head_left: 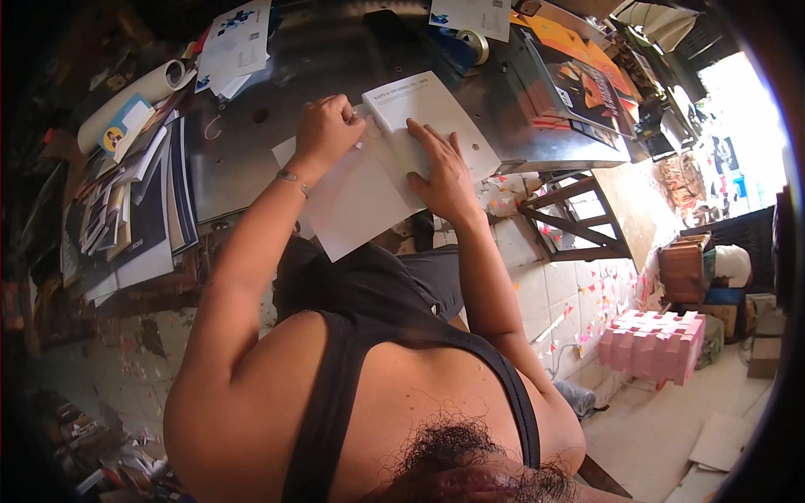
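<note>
On the metal table point(243, 168) in front of me lies a white book point(411, 101) with a line of dark print and a small gold emblem. My right hand point(444, 172) rests flat on its cover, fingers spread. A large white sheet point(356, 205) extends from beside the book toward me, past the table's near edge. My left hand point(329, 132) is closed in a fist over the sheet, close to the book's left edge. A small whitish bit shows below its fingers; what the fist holds is hidden.
At left are a pile of papers and booklets point(138, 201) and a rolled sheet point(126, 105). Printed white sheets point(235, 42), a tape roll point(474, 47) and a dark phone-like object point(384, 27) lie farther back. Orange-black printed stacks point(579, 75) stand right; a pink stack point(654, 344) is on the floor.
</note>
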A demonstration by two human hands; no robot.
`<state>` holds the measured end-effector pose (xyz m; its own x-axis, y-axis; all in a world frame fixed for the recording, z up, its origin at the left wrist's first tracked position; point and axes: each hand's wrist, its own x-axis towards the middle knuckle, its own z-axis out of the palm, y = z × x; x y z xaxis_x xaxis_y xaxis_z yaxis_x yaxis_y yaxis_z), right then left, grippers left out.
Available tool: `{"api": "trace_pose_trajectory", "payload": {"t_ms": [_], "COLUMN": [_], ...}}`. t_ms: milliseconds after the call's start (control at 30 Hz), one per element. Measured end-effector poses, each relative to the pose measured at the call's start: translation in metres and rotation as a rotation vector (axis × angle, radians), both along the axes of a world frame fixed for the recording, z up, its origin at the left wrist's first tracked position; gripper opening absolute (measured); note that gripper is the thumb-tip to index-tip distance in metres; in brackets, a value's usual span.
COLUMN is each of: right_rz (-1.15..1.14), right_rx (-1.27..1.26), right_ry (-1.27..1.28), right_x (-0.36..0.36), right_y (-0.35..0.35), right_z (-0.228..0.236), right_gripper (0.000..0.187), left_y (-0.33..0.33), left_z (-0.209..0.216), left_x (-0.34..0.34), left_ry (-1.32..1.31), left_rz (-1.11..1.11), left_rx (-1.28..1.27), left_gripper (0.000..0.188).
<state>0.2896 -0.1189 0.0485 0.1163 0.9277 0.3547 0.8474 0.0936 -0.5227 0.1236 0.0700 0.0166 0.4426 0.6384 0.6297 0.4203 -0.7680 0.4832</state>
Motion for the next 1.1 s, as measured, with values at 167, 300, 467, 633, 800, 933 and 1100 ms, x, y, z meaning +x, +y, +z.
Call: {"api": "trace_pose_trajectory", "payload": {"t_ms": [167, 300, 467, 633, 800, 933, 1100], "right_rz": [-0.009, -0.012, -0.035, 0.014, 0.055, 0.111, 0.082], "right_rx": [-0.013, -0.015, -0.013, 0.001, -0.001, 0.003, 0.054], "right_ry": [-0.011, -0.006, -0.008, -0.038, -0.035, -0.053, -0.227], "right_x": [0.001, 0.001, 0.000, 0.002, 0.014, 0.026, 0.046], "right_y": [-0.001, 0.000, 0.000, 0.002, 0.005, 0.017, 0.039], "right_z": [-0.002, 0.000, 0.000, 0.000, 0.002, 0.004, -0.001], "right_gripper": [0.086, 0.085, 0.085, 0.082, 0.078, 0.074, 0.074], "left_y": [0.000, -0.008, 0.008, 0.011, 0.004, 0.005, 0.006], "left_z": [0.012, 0.007, -0.013, -0.009, -0.004, -0.007, 0.003], "left_x": [-0.011, -0.002, 0.008, 0.005, 0.004, -0.006, -0.023], "left_ry": [0.038, 0.144, 0.227, 0.225, 0.213, 0.251, 0.332], "left_rz": [-0.009, -0.014, -0.081, -0.115, -0.078, -0.023, 0.038], "left_rx": [-0.286, -0.166, -0.226, -0.259, -0.285, -0.157, -0.190], "left_gripper": [0.027, 0.052, 0.085, 0.080, 0.072, 0.063, 0.065]}}
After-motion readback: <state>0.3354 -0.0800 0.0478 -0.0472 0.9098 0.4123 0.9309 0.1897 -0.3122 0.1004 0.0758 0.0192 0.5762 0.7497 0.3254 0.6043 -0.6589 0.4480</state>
